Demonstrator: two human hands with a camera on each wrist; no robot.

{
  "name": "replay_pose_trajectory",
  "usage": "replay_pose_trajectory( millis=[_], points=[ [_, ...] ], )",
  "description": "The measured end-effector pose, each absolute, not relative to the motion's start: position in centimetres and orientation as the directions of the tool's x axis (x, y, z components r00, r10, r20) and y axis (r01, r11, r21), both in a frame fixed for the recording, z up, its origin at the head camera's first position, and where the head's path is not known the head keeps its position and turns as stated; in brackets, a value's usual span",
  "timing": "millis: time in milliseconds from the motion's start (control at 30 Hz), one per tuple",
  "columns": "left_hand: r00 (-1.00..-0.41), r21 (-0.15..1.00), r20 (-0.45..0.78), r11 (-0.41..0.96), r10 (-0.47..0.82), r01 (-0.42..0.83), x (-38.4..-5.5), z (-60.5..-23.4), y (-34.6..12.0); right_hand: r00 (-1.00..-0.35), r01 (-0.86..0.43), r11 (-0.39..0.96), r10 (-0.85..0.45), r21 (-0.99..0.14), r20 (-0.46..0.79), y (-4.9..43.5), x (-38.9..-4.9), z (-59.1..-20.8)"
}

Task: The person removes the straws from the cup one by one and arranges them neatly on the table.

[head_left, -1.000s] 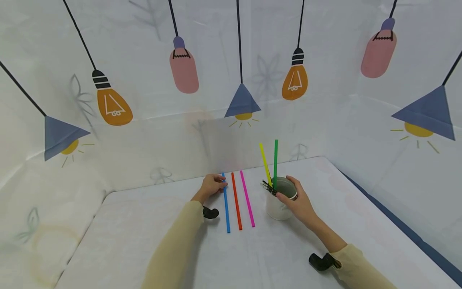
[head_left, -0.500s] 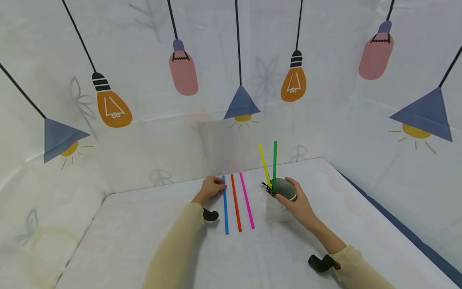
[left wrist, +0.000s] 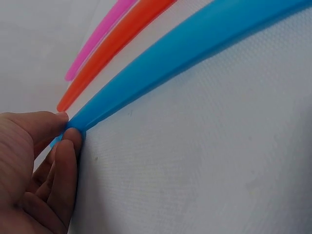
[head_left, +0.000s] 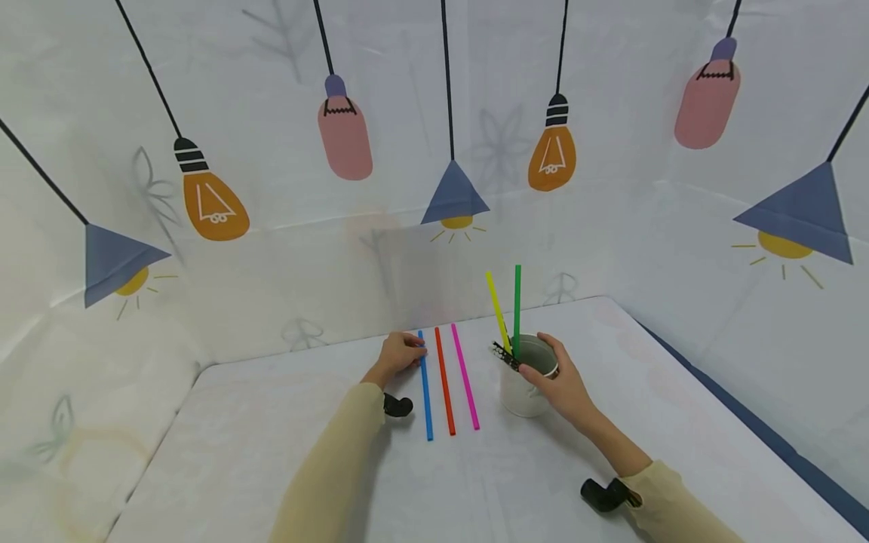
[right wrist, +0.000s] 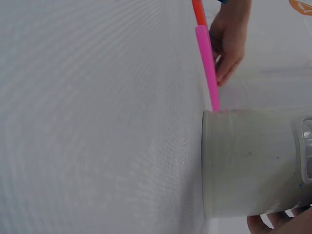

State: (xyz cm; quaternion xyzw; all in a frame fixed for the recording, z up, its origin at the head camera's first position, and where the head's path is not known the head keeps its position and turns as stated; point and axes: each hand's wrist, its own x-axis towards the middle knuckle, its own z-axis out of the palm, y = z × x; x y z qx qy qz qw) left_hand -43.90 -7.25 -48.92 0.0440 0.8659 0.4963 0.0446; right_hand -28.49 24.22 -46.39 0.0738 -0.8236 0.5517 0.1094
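Note:
My left hand [head_left: 399, 353] pinches the blue straw [head_left: 427, 403] near its far end, thumb on one side and fingers on the other in the left wrist view. The straw lies along the white table. To its right, roughly side by side, lie an orange-red straw [head_left: 445, 385] and a pink straw [head_left: 466, 381]. My right hand [head_left: 566, 386] grips a small pale metal bucket [head_left: 521, 396] by its upper side and rim, and the bucket stands upright. A yellow straw [head_left: 496, 302] and a green straw [head_left: 517, 302] stick up from the bucket.
A black-and-white dotted piece [head_left: 505, 356] sits at the bucket's left rim; its kind is unclear. Behind the table [head_left: 271, 452] hangs a white cloth wall [head_left: 285, 286] printed with lamps. The table's right edge shows dark blue.
The view has tilted slightly. Both hands keep their places, the left on the blue straw and the right on the bucket; the straws stay almost where they were.

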Motion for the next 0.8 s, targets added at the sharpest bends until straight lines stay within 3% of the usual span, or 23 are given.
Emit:
replay_pose_trajectory(
  millis=[433, 800],
  points=[
    [-0.987, 0.865, -0.07, 0.501, 0.146, 0.013, -43.9, -48.9, -7.5, -0.971, -0.228, 0.358, -0.018, -0.906, 0.237, 23.5, -26.8, -43.9],
    [-0.988, 0.886, 0.056, 0.449, 0.141, 0.114, -43.3, -48.6, -7.1, -0.97, -0.233, 0.352, -0.017, -0.906, 0.242, 23.1, -26.2, -42.9]
  ],
)
